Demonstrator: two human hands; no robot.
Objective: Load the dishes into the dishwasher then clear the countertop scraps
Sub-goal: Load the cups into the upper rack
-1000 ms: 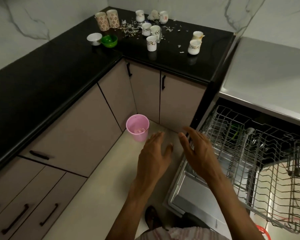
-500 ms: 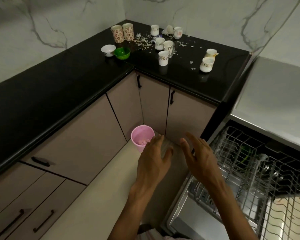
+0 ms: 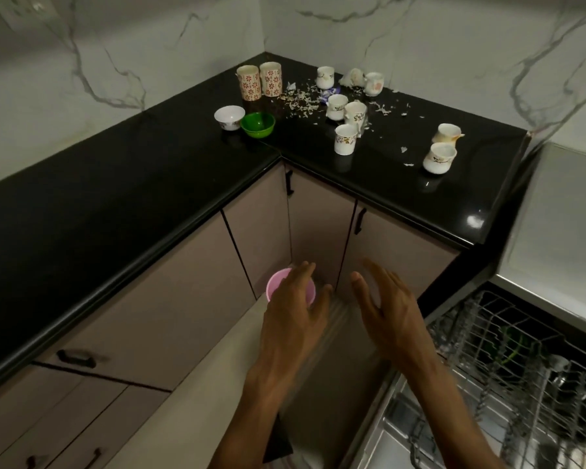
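The tabletop (image 3: 115, 204) across the frame's middle is glossy black stone, the wall (image 3: 420, 35) at top veined polished marble, the cups (image 3: 345, 139) glazed ceramic, the lower-right dishwasher rack (image 3: 508, 350) bare metal wire, the bucket (image 3: 278, 286) pink plastic.

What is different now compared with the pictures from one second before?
The view lifted from the dishwasher rack toward the countertop. Left hand and right hand stayed open and empty, now covering part of the pink bucket. Cups and scraps unmoved.

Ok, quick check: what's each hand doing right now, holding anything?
Left hand: open, fingers spread, holding nothing.
Right hand: open, holding nothing.
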